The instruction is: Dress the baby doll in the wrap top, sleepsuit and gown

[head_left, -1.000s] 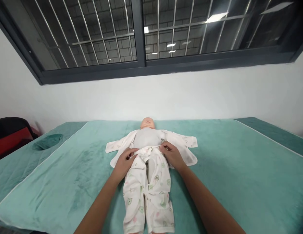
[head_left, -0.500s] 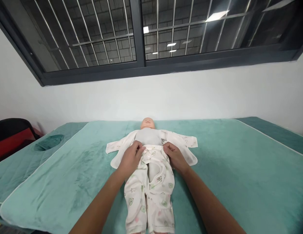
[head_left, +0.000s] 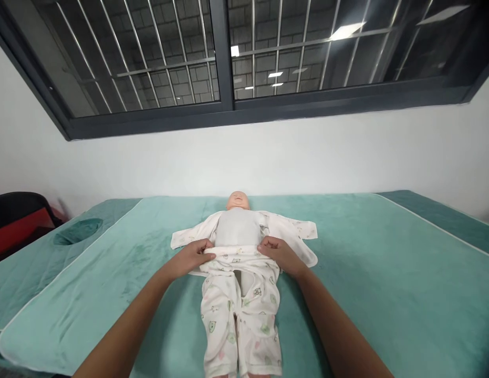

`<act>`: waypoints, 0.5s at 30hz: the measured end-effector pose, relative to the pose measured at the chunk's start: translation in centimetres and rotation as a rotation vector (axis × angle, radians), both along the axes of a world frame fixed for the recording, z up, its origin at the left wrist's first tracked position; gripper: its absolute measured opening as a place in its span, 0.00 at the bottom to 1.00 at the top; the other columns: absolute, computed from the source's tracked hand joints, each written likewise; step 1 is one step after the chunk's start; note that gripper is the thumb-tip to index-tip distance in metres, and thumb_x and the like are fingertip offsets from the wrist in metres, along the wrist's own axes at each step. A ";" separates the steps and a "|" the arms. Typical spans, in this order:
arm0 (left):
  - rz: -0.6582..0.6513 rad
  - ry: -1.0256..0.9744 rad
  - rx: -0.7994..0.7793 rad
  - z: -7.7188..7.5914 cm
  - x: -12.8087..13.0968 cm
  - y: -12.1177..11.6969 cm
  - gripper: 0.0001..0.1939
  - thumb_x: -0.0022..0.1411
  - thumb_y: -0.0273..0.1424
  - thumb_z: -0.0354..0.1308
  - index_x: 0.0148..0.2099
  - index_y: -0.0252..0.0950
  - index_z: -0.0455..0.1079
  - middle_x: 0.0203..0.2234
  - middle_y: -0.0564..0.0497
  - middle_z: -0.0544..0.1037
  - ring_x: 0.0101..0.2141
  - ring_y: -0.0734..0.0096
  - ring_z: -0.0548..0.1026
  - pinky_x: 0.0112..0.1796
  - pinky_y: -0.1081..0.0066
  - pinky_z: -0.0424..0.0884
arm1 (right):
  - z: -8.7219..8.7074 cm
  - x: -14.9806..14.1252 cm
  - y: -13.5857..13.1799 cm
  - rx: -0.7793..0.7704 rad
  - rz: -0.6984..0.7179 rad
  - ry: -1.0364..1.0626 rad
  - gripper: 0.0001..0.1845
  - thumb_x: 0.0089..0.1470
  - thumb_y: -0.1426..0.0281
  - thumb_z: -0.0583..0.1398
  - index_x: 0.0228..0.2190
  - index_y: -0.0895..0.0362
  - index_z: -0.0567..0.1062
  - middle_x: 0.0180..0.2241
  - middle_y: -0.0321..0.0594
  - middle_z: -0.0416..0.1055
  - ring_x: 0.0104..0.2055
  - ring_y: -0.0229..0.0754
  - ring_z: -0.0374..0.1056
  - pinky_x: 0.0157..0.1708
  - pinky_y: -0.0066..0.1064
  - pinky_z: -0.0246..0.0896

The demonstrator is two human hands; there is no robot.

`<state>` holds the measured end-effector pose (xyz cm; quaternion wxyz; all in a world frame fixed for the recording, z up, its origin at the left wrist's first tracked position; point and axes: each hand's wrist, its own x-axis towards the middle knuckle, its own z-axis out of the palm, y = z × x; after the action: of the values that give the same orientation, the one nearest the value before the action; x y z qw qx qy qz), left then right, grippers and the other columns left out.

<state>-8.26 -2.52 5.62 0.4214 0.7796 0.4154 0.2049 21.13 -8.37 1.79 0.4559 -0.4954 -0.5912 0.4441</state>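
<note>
A baby doll (head_left: 237, 220) lies on its back on a teal towel (head_left: 346, 273), head towards the wall. Its grey torso is bare, with an open white printed shirt (head_left: 293, 233) spread under it. White printed trousers (head_left: 240, 310) cover its legs. My left hand (head_left: 191, 256) pinches the trousers' waistband at the doll's left-side hip in view. My right hand (head_left: 279, 253) grips the waistband on the other side. Both hands are closed on the fabric.
The towel covers a teal massage bed with a face hole (head_left: 77, 230) at the left. A black and red bag (head_left: 16, 220) sits beyond the bed's left end. A white wall and a barred window (head_left: 228, 52) stand behind.
Both hands have spread apart along the waistband to the doll's sides. The waistband now lies flatter and wider across the belly, and my left arm has swung outward to the left.
</note>
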 end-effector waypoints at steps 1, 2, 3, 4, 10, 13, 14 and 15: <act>0.065 -0.043 0.039 -0.5 0.3 0.1 0.14 0.57 0.43 0.56 0.30 0.38 0.64 0.23 0.57 0.66 0.26 0.73 0.63 0.28 0.74 0.58 | 0.2 0.2 -0.1 -0.008 0.040 -0.047 0.22 0.48 0.51 0.61 0.23 0.57 0.66 0.21 0.29 0.55 0.24 0.33 0.49 0.24 0.27 0.41; 0.144 -0.093 0.079 -1.1 0.8 0.2 0.14 0.57 0.43 0.55 0.29 0.38 0.63 0.22 0.57 0.64 0.26 0.73 0.63 0.28 0.74 0.58 | 0.3 0.5 -0.2 -0.018 0.084 -0.093 0.22 0.47 0.52 0.62 0.22 0.57 0.65 0.20 0.29 0.54 0.24 0.32 0.48 0.24 0.26 0.40; 0.233 -0.143 0.114 -1.6 1.4 0.4 0.14 0.57 0.42 0.55 0.29 0.38 0.62 0.21 0.58 0.64 0.25 0.73 0.63 0.28 0.74 0.58 | 0.5 0.7 -0.3 -0.030 0.127 -0.136 0.22 0.47 0.52 0.62 0.22 0.57 0.64 0.20 0.28 0.53 0.24 0.32 0.46 0.23 0.26 0.38; 0.325 -0.187 0.147 -2.2 2.1 0.6 0.13 0.57 0.42 0.54 0.29 0.38 0.61 0.21 0.58 0.64 0.26 0.73 0.64 0.28 0.73 0.59 | 0.7 1.0 -0.3 -0.041 0.162 -0.172 0.22 0.46 0.53 0.63 0.21 0.57 0.64 0.20 0.28 0.52 0.24 0.32 0.45 0.23 0.26 0.38; 0.628 -0.288 0.257 -3.8 5.5 2.1 0.11 0.59 0.41 0.49 0.33 0.39 0.59 0.27 0.57 0.66 0.31 0.70 0.65 0.35 0.71 0.62 | 1.1 1.7 -0.4 -0.078 0.182 -0.231 0.18 0.50 0.54 0.61 0.25 0.56 0.68 0.24 0.31 0.60 0.27 0.34 0.53 0.25 0.26 0.46; 0.556 -0.269 0.234 -4.2 5.7 2.5 0.13 0.60 0.43 0.49 0.31 0.39 0.60 0.25 0.57 0.66 0.30 0.70 0.65 0.35 0.70 0.62 | 0.5 1.4 -0.2 -0.035 0.084 -0.234 0.16 0.52 0.55 0.59 0.29 0.56 0.69 0.28 0.32 0.64 0.30 0.37 0.57 0.29 0.28 0.52; 0.528 -0.255 0.224 -4.3 5.7 2.6 0.14 0.59 0.44 0.49 0.29 0.39 0.60 0.23 0.57 0.66 0.29 0.70 0.65 0.35 0.70 0.62 | 0.2 1.2 -0.1 -0.021 0.038 -0.242 0.15 0.53 0.56 0.58 0.31 0.56 0.69 0.27 0.32 0.64 0.30 0.37 0.58 0.30 0.28 0.53; 0.508 -0.242 0.216 -4.4 5.6 2.6 0.15 0.59 0.44 0.49 0.28 0.39 0.60 0.22 0.57 0.66 0.29 0.70 0.65 0.35 0.70 0.62 | -0.2 0.9 0.1 -0.004 -0.019 -0.249 0.14 0.54 0.56 0.57 0.32 0.55 0.68 0.28 0.32 0.64 0.31 0.38 0.59 0.31 0.29 0.55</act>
<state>-2.68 0.13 1.21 0.3176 0.6610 0.5196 0.4383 22.01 -8.27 1.59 0.3821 -0.5532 -0.6376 0.3761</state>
